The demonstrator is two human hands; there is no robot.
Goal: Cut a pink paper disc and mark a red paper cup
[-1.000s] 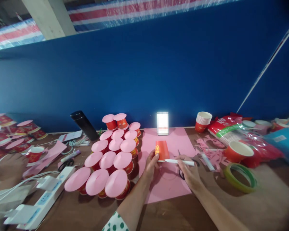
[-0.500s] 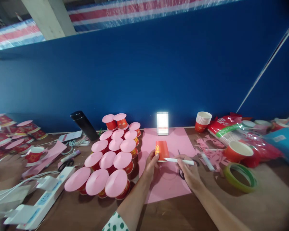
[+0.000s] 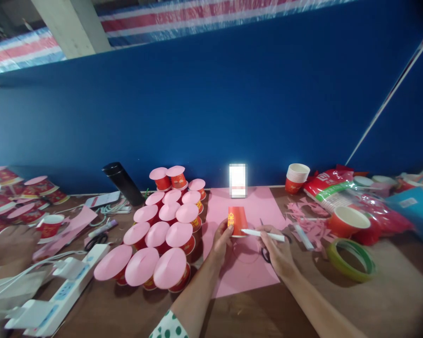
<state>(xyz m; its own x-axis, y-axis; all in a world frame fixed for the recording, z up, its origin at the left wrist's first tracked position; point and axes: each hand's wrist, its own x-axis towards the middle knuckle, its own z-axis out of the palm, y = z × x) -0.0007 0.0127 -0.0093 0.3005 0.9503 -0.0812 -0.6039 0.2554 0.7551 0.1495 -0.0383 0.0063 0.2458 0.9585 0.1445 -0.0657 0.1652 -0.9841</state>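
My left hand (image 3: 221, 239) grips a red paper cup (image 3: 238, 220) that stands upside down on a pink paper sheet (image 3: 245, 270). My right hand (image 3: 277, 249) is closed on a white pen (image 3: 262, 234), whose tip touches the cup's rim at its lower right. Black scissors (image 3: 266, 255) lie on the sheet, mostly hidden under my right hand.
Several red cups capped with pink discs (image 3: 162, 234) crowd the left of the sheet. A lit phone (image 3: 237, 180) leans on the blue wall. A cup stack (image 3: 296, 177), bagged cups (image 3: 341, 188), pink scraps (image 3: 308, 218), an open cup (image 3: 347, 220) and a green tape roll (image 3: 352, 259) lie right. Another person's hand (image 3: 12, 246) and a power strip (image 3: 61, 293) are left.
None of note: both hands stay at the cup, and the pen has shifted only slightly along the rim.
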